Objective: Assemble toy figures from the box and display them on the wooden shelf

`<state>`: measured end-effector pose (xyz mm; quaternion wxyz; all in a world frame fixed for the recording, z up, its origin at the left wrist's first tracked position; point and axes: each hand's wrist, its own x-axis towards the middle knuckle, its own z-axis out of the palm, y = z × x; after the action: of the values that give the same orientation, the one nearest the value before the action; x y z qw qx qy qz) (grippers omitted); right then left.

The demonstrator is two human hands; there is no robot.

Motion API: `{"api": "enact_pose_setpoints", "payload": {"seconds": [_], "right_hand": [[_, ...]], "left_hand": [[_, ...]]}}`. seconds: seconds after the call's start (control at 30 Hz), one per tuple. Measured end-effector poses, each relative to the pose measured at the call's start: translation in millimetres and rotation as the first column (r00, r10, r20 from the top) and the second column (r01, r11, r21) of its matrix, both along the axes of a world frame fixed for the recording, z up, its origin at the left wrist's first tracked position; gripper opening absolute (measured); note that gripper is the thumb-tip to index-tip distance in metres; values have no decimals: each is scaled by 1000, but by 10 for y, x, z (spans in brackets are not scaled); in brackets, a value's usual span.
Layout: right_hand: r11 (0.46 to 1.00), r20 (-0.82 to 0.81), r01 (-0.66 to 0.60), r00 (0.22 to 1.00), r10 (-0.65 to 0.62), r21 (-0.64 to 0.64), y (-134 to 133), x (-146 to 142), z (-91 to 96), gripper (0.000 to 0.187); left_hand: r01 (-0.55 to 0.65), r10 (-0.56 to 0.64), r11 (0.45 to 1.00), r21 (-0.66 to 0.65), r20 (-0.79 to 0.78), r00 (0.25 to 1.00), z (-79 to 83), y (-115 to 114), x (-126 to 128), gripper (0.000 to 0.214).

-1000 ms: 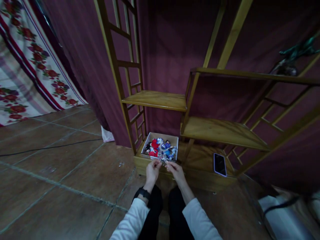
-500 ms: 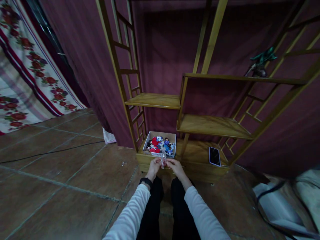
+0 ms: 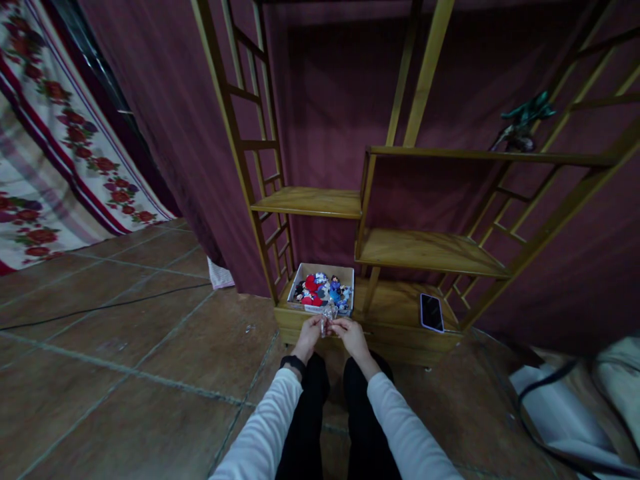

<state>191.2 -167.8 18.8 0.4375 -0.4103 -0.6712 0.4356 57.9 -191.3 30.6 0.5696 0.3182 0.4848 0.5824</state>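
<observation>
Between my two hands is a small clear, shiny object (image 3: 329, 313), perhaps wrapped in plastic; its exact kind is too small to make out. My left hand (image 3: 309, 335) pinches it from the left, a dark band around that wrist. From the right, my right hand (image 3: 349, 333) grips it with the fingertips. Just beyond the hands, a shallow cardboard box (image 3: 299, 273) sits on the bottom board of a wooden shelf unit. Small figurines (image 3: 315, 287) in red, blue, white and black lie jumbled inside it. The clear object overlaps the box's front edge in this view.
A phone-like dark-screened device (image 3: 431, 312) lies on the bottom board at right. A green figurine (image 3: 525, 123) stands on an upper shelf (image 3: 480, 157). A black cable (image 3: 100, 307) crosses the tiled floor at left. White material with a black strap (image 3: 560, 407) lies at right.
The clear object has tilted, its top leaning more to the right between my fingers. Both hands stay in nearly the same place, and the view has shifted slightly.
</observation>
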Motion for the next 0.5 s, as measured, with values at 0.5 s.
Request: {"api": "enact_pose_setpoints", "payload": {"seconds": [0.5], "right_hand": [[975, 279, 153, 941, -193, 159, -10, 5, 75, 17]], "left_hand": [[-73, 78, 995, 64, -79, 994, -1, -50, -56, 39]]}}
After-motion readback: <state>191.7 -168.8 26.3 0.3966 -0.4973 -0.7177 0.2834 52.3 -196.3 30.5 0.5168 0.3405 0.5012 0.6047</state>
